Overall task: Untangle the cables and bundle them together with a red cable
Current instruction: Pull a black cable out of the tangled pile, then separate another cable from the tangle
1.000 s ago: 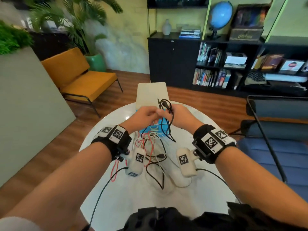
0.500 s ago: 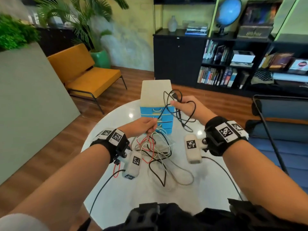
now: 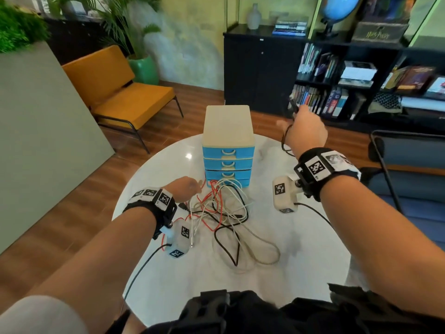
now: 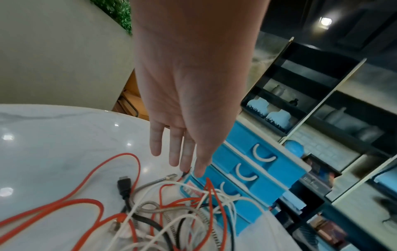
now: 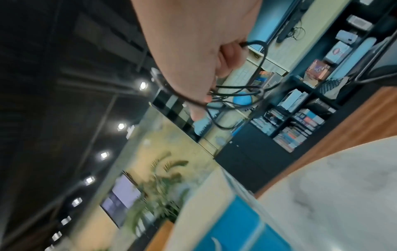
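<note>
A tangle of cables in red, white, grey and black lies on the round white table in front of a small drawer unit. The red cable loops through the pile. My left hand hovers just over the tangle's far left edge, fingers straight and holding nothing. My right hand is raised to the right of the drawer unit and grips a loosely looped black cable, which is clear of the pile.
The drawer unit, blue drawers under a white top, stands at the table's far middle. A black plug lies at the tangle's left. A blue chair is at the right, a yellow armchair and bookshelves beyond.
My right hand has carried the black cable up and to the right, away from the pile. My left hand has let go, dropped toward the tangle and opened.
</note>
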Motion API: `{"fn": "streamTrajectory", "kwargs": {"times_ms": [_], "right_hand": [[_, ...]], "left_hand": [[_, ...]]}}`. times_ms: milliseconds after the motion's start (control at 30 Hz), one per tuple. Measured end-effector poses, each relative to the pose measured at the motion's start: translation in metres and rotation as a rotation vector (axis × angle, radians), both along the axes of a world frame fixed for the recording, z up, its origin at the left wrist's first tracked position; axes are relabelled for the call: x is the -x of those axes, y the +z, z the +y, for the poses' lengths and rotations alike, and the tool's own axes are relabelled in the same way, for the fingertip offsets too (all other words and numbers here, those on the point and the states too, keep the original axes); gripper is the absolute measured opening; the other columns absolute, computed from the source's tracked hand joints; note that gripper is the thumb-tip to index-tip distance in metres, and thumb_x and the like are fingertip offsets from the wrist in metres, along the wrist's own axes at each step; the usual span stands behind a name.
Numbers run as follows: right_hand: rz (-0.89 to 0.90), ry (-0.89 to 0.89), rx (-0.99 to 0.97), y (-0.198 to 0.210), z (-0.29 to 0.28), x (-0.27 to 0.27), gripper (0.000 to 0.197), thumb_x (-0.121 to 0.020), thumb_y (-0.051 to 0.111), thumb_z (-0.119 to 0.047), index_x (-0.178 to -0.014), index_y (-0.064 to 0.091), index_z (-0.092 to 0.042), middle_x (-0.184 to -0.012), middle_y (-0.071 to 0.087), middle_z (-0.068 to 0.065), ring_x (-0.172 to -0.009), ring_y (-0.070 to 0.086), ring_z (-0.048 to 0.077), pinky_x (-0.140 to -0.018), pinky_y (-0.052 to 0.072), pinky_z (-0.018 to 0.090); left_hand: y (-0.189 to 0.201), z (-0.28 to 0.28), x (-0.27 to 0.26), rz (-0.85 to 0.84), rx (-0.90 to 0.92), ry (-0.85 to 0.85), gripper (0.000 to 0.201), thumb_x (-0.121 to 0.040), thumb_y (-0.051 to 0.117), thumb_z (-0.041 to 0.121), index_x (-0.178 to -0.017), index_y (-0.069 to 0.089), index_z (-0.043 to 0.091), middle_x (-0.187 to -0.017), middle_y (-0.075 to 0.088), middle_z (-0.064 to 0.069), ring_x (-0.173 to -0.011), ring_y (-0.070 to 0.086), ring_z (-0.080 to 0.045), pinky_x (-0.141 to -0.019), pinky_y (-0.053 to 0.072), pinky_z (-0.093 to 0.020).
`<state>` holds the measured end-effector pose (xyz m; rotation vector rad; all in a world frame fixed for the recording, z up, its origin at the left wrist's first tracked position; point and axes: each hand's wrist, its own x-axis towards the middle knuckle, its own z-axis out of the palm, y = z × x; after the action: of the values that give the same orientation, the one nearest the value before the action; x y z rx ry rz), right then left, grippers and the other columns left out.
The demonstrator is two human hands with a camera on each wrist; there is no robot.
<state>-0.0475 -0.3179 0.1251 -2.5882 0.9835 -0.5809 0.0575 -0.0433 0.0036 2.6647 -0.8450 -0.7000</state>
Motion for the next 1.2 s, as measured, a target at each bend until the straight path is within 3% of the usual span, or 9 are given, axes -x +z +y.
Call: {"fn": "streamTrajectory", "kwargs": {"times_ms": [100, 200, 333, 400, 533, 733, 967, 1067, 1200], "right_hand": [[0.370, 0.050, -0.089, -0.040, -0.001, -0.002, 0.075, -0.094, 0.057, -0.011, -0.152, 0.011, -0.002, -0.128, 0.057, 0.020, -0.113, 0.059, 0.034, -0.086, 0.048, 0.039], [0.599, 0.089, -0.154, -0.075, -0.001, 0.006, 0.080, -0.096, 0.048, -0.007, -0.151, -0.009, 0.007, -0.136, 0.053, 0.022, -0.120, 0.056, 0.032, -0.093, 0.047, 0.036], [0.780, 0.173, -0.139, -0.093, -0.003, 0.013, 0.047, -0.097, 0.052, -0.027, -0.134, 0.048, 0.001, -0.125, 0.061, 0.017, -0.112, 0.060, 0.032, -0.084, 0.048, 0.035], [0.836, 0.221, -0.109, -0.094, -0.004, 0.012, 0.047, -0.095, 0.052, -0.043, -0.123, 0.057, -0.005, -0.121, 0.064, 0.013, -0.109, 0.061, 0.030, -0.082, 0.046, 0.033], [0.781, 0.271, -0.137, -0.094, -0.003, 0.000, 0.047, -0.097, 0.047, -0.046, -0.116, 0.061, -0.005, -0.114, 0.065, 0.013, -0.101, 0.060, 0.030, -0.078, 0.044, 0.032], [0.706, 0.232, -0.051, -0.075, 0.013, -0.009, 0.027, -0.099, 0.043, -0.015, -0.119, 0.056, -0.003, -0.117, 0.063, 0.014, -0.106, 0.060, 0.030, -0.075, 0.040, 0.031], [0.577, 0.248, 0.064, -0.065, 0.025, -0.007, 0.032, -0.095, 0.048, -0.015, -0.125, 0.045, -0.004, -0.112, 0.064, 0.014, -0.102, 0.062, 0.031, -0.071, 0.038, 0.033], [0.624, 0.288, 0.059, -0.070, 0.022, -0.003, 0.027, -0.097, 0.050, -0.024, -0.115, 0.058, -0.006, -0.109, 0.064, 0.011, -0.100, 0.060, 0.029, -0.072, 0.039, 0.031], [0.420, 0.332, -0.143, -0.071, 0.021, -0.005, 0.037, -0.101, 0.043, -0.035, -0.104, 0.064, -0.004, -0.087, 0.058, 0.009, -0.083, 0.056, 0.026, -0.068, 0.039, 0.030]], "left_hand": [[-0.014, 0.006, 0.000, -0.011, -0.115, -0.032, 0.028, -0.096, 0.050, 0.025, -0.118, 0.064, 0.014, -0.127, 0.059, -0.006, -0.116, 0.054, -0.024, -0.100, 0.040, -0.032], [-0.028, 0.010, 0.004, 0.007, -0.178, -0.073, 0.022, -0.093, 0.056, 0.022, -0.110, 0.069, 0.017, -0.120, 0.063, -0.003, -0.112, 0.058, -0.023, -0.098, 0.044, -0.031], [-0.040, 0.006, 0.009, 0.047, -0.268, -0.178, 0.025, -0.092, 0.054, 0.014, -0.110, 0.071, 0.013, -0.118, 0.066, -0.007, -0.110, 0.060, -0.024, -0.097, 0.047, -0.033], [-0.045, 0.001, 0.010, 0.060, -0.331, -0.190, 0.026, -0.092, 0.054, 0.015, -0.113, 0.069, 0.009, -0.119, 0.064, -0.010, -0.112, 0.059, -0.026, -0.098, 0.046, -0.034], [-0.062, -0.008, 0.011, 0.051, -0.412, -0.194, 0.031, -0.089, 0.059, 0.023, -0.117, 0.067, 0.010, -0.119, 0.066, -0.009, -0.111, 0.061, -0.027, -0.095, 0.049, -0.034], [-0.054, -0.024, 0.013, 0.077, -0.315, -0.188, 0.029, -0.093, 0.051, 0.022, -0.113, 0.064, 0.004, -0.118, 0.063, -0.012, -0.108, 0.059, -0.030, -0.086, 0.046, -0.033], [0.019, -0.039, 0.003, 0.169, 0.131, 0.123, 0.017, -0.095, 0.050, 0.017, -0.111, 0.047, 0.014, -0.082, 0.063, -0.004, -0.063, 0.060, -0.013, -0.053, 0.048, -0.019], [0.043, -0.047, 0.004, 0.416, 0.452, 0.236, 0.012, -0.095, 0.053, 0.013, -0.105, 0.047, 0.012, -0.071, 0.065, -0.009, -0.061, 0.064, -0.019, -0.066, 0.059, -0.030], [0.063, -0.044, 0.006, 0.516, 0.587, 0.145, 0.023, -0.101, 0.044, 0.020, -0.112, 0.057, 0.005, -0.099, 0.071, -0.006, -0.091, 0.069, -0.009, -0.076, 0.056, -0.018]]}}
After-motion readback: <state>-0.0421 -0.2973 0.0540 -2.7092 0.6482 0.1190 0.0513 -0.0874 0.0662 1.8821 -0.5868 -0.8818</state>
